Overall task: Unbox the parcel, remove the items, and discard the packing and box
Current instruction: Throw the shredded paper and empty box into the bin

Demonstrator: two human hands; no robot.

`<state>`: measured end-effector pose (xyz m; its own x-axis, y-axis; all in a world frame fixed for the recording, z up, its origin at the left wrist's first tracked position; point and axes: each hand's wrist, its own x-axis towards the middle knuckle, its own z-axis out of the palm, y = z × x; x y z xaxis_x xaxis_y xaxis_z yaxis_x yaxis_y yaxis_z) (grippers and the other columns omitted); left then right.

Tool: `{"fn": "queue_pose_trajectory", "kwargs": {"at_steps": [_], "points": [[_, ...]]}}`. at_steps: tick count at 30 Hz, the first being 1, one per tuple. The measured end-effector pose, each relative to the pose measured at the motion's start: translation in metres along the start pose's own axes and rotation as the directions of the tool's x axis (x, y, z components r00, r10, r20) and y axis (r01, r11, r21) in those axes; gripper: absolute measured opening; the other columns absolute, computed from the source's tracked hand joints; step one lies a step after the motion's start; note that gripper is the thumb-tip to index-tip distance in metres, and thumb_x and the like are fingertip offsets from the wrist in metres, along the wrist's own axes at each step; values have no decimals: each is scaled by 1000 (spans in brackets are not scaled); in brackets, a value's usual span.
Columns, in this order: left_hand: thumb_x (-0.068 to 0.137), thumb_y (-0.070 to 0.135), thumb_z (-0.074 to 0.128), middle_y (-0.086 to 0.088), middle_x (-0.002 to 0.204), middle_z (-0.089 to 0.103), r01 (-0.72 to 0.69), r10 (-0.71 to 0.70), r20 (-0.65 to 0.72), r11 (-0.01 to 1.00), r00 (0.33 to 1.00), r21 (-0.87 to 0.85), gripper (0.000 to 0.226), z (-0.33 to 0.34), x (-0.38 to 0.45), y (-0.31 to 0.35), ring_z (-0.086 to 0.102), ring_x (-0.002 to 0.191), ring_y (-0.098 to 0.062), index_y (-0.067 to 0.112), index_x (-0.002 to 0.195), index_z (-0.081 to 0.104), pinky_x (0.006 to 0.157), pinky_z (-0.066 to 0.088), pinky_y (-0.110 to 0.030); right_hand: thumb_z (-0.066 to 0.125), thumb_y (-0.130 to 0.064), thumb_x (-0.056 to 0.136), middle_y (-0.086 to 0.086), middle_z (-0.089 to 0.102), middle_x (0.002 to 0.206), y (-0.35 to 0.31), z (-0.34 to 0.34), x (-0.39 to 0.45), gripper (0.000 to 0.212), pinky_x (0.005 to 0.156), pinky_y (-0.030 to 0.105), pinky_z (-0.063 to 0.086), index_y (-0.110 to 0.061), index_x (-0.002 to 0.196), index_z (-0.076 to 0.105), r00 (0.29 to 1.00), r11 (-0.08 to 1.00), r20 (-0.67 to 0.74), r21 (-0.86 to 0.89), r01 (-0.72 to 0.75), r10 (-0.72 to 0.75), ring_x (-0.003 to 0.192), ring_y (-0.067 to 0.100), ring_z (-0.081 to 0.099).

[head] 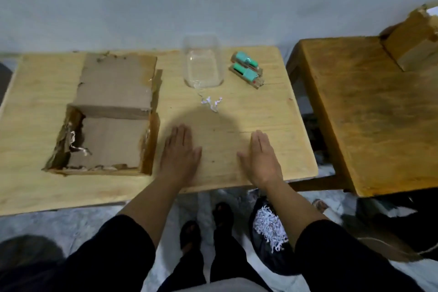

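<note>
An opened cardboard box (107,142) with torn edges lies on the left of the light wooden table (260,106), its flap folded back; a few white paper shreds cling to its left wall. A clear plastic container (203,64) stands at the table's back middle. Two green packaged items (246,69) lie to its right. A small tuft of shredded paper (211,102) rests in front of the container. My left hand (179,152) and my right hand (260,156) lie flat on the table near its front edge, palms down, holding nothing.
A darker wooden table (369,111) stands to the right with another cardboard box (412,42) on its far corner. On the floor under my right arm sits a black bag (267,237) filled with shredded paper. My feet are below the table edge.
</note>
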<state>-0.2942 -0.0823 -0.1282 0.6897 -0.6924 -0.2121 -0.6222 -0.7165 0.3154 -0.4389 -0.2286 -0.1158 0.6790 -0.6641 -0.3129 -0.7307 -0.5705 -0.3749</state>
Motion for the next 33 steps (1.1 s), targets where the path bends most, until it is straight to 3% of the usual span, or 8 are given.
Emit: {"fn": "queue_pose_trajectory", "kwargs": {"at_steps": [3,6,11,15,20,27,29,33], "points": [[95,39,36,-14,158,11,23,-23,-10,999,1000,-27,66,10,19,-11,6,146,-28,6,147,12,118,9,-43,40,-46,94,7,2,160,3,3,38,74,121,33,2,-9,148,6,995,994,-5,-34,102,-102,147,21,-2],[95,44,28,-6,160,1,25,-28,-63,999,998,-40,67,13,33,-17,-5,147,-20,13,149,3,117,-5,-36,51,-49,87,7,12,157,-10,0,85,81,116,29,9,-12,147,11,980,980,-15,2,198,-198,143,25,15],[88,51,17,-9,159,11,28,-27,-114,1000,993,13,73,21,36,-19,5,146,-22,11,148,11,116,-3,-34,55,-44,87,19,23,153,-42,2,131,79,117,36,16,-1,144,22,845,844,59,-48,534,-531,142,32,21],[87,52,7,-10,159,7,42,-34,-73,992,997,120,75,16,35,-16,3,147,-23,8,148,4,117,4,-41,54,-37,90,14,21,155,-61,3,145,71,116,33,15,-11,147,19,769,776,115,29,630,-628,143,26,18],[94,47,25,-9,159,11,54,-49,-68,996,997,72,68,12,36,-12,2,147,-23,10,148,8,116,-3,-38,41,-30,93,13,42,146,-63,12,157,48,112,45,26,-10,136,44,647,660,167,29,751,-744,139,31,32],[94,46,26,-9,159,4,2,-4,38,999,999,49,69,8,41,2,-7,146,-23,10,149,5,118,-3,-39,43,-19,89,21,57,130,-16,3,124,41,104,48,38,0,123,57,699,706,102,65,706,-708,125,38,50],[89,49,16,-13,158,12,-79,72,79,992,994,101,72,11,44,20,4,146,-27,6,147,12,118,7,-43,41,-18,90,19,56,131,6,1,105,41,106,46,37,-1,124,56,756,758,59,82,647,-651,126,36,48],[89,38,32,-19,146,40,-253,250,59,965,967,64,63,30,41,66,36,136,-36,0,138,38,105,35,-53,41,-10,87,22,57,130,39,-3,67,40,109,38,36,1,123,56,856,850,-17,110,515,-516,127,34,46]]}}
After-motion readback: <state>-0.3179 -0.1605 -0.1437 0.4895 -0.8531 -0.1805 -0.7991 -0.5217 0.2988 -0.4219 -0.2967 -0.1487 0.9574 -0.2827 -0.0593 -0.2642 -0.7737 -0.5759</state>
